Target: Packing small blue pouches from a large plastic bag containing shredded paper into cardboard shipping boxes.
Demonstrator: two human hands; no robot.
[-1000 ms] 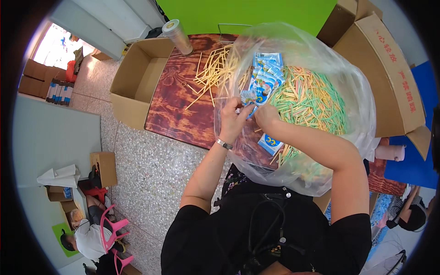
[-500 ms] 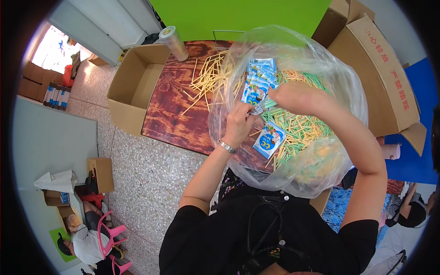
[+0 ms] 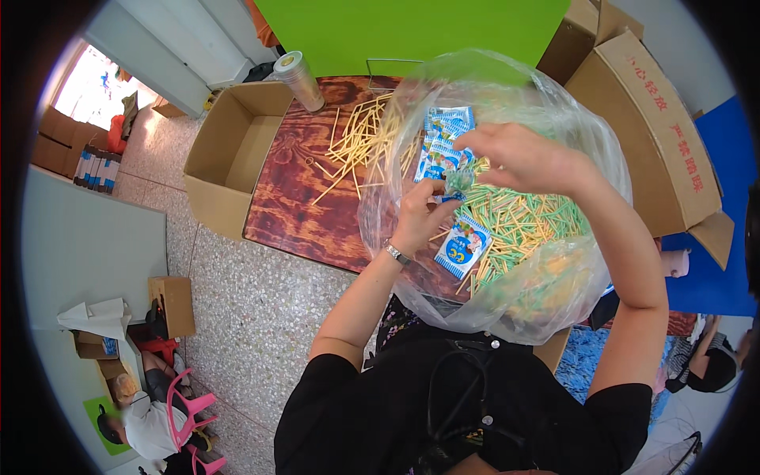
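Observation:
My left hand [image 3: 418, 215] pinches a small blue-and-white sachet [image 3: 451, 195] between thumb and fingers. Greenish sticks seem to show at its top, though the detail is too small to be sure. Just up and to the right, my right hand [image 3: 526, 158] hovers with thumb and fingers apart and nothing visible in them. Below both hands lies a pile of short green and yellow sticks [image 3: 534, 218] in a large clear plastic bag [image 3: 609, 150] with its mouth spread. Several sachets [image 3: 450, 120] overlap beyond my left hand, and a single sachet [image 3: 464, 247] lies flat nearer me.
Long yellow sticks [image 3: 360, 142] are scattered on the red-brown wooden table [image 3: 289, 198]. A cylindrical container [image 3: 299, 81] stands at the far left corner, beside an open cardboard box [image 3: 226, 150]. Another cardboard box [image 3: 661, 134] rises at the right. A seated person [image 3: 150, 423] is at lower left.
My right hand has lifted away from the sachet, and its fingers have spread. My left hand stays nearly in place, still pinching the sachet.

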